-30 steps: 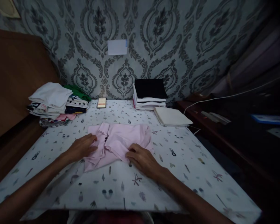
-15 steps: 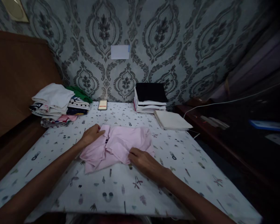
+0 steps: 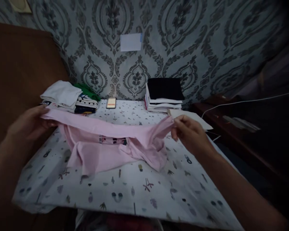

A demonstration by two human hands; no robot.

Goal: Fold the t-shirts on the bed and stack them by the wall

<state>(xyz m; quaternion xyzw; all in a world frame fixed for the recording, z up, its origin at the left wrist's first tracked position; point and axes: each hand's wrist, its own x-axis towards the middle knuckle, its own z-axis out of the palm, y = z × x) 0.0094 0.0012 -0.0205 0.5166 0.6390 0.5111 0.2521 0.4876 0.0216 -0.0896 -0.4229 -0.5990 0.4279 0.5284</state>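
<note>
A pink garment (image 3: 101, 157), probably a shirt, is stretched between both hands above the table, with a dark printed patch near its middle. My left hand (image 3: 30, 123) pinches one end of its upper edge at the left, slightly blurred. At the right, my right hand (image 3: 189, 130) grips the opposite end between thumb and fingers. The upper edge sags a little between them, while the lower folds hang down and touch the patterned tablecloth (image 3: 125, 192).
Folded clothes (image 3: 61, 93) are piled at the back left, beside a phone (image 3: 111, 103). At the back right stands a stack topped with black cloth (image 3: 165, 89), and a flat cream item (image 3: 195, 119) lies in front of it. A white cable (image 3: 243, 103) runs along the right.
Both hands have moved apart and lifted the pink garment's edge. It was bunched on the table and is now spread wide. The camera view has shifted slightly.
</note>
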